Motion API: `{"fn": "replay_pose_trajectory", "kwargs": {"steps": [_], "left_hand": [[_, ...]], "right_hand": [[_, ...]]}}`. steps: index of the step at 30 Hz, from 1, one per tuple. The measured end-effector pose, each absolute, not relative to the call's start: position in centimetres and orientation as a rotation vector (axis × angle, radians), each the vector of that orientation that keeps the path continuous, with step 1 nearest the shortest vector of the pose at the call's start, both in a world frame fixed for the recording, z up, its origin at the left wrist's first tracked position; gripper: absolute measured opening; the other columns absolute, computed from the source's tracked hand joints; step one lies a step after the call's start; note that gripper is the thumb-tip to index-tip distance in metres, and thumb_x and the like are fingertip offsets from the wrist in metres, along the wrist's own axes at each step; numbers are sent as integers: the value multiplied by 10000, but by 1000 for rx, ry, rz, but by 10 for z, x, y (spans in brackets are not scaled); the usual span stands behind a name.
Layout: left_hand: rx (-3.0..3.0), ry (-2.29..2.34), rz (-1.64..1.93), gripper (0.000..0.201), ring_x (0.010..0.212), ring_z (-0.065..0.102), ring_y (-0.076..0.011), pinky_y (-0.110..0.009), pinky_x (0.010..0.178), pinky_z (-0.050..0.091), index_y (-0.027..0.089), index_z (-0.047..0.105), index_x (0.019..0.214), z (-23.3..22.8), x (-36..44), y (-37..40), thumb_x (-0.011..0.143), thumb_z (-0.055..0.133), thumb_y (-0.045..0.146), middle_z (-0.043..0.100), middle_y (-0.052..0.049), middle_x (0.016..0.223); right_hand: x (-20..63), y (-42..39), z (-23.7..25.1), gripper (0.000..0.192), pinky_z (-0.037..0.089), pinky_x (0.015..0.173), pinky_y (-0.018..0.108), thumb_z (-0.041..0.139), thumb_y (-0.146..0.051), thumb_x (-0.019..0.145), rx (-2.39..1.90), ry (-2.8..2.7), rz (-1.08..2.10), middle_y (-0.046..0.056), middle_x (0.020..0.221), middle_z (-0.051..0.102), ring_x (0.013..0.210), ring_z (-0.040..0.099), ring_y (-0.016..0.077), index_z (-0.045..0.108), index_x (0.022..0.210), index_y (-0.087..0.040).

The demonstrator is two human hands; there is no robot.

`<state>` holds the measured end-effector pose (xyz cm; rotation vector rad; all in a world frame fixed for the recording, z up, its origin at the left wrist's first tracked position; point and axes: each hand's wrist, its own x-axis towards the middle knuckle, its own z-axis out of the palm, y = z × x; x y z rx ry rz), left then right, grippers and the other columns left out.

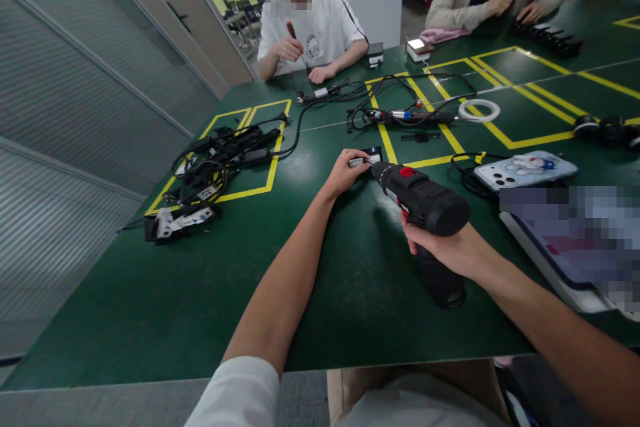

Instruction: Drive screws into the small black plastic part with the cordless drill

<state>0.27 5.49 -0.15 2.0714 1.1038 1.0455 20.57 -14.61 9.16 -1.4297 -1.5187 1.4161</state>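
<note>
The black drill [425, 200] points toward ten o'clock in my right grip [445, 247], which is wrapped around its handle. At the chuck end is a small silver-and-black part [357, 162], pinched in my left grip [343, 175] at its two o'clock; I cannot tell whether the bit touches it. From the part, across the green surface [210, 307], tangled cables [253, 155] lie at nine, a white ring [479, 119] at two, a phone [525, 170] at three.
</note>
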Motion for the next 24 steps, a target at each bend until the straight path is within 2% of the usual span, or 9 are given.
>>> {"fn": "replay_pose_trajectory", "kwargs": {"steps": [24], "left_hand": [[2066,1109,1045,170,1044,562,-196,-353,994,418,203,696,950,0,3,54,786,652,213,641,-50,1028]], "right_hand": [[206,-146,94,47,512,600,277,611,-238,770,-1453,-1517,1414,-5,655,613,607,613,154,591,791,-201]]}}
